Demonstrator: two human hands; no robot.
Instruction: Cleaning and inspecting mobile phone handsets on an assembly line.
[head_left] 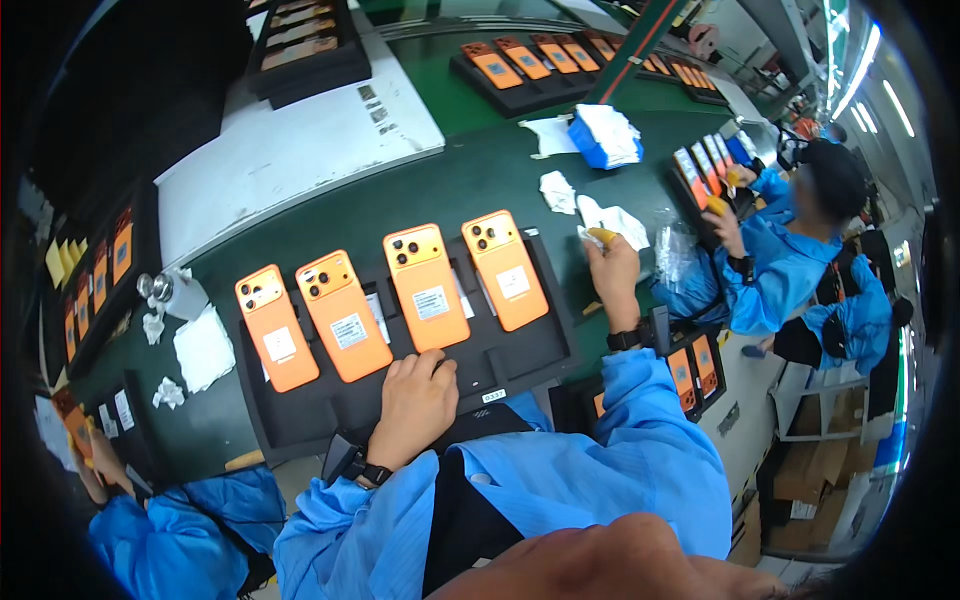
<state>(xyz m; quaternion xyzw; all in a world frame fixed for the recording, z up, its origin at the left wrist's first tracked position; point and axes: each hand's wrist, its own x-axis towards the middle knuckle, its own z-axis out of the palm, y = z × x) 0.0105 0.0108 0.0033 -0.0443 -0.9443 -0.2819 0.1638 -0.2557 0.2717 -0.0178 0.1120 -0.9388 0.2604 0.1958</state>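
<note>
Four orange phones, backs up with camera bumps at the far end, lie in a row in a black tray (480, 380). White labels are stuck on them. My left hand (415, 400) rests on the tray with its fingers loosely bent and the tips by the lower end of the third phone (426, 285). To its right is the fourth phone (505, 268); further left are the second phone (343, 315) and the first phone (275, 327). My right hand (614, 275), with a yellow finger cot, is closed on a white wipe (620, 222) beyond the tray's right side.
A crumpled wipe (558, 192) and a blue packet of wipes (605, 137) lie on the green table. At left stand a metal-topped bottle (178, 295) and a stack of white sheets (204, 349). Other phone trays (520, 95) stand around. Co-workers in blue (775, 260) work on both sides.
</note>
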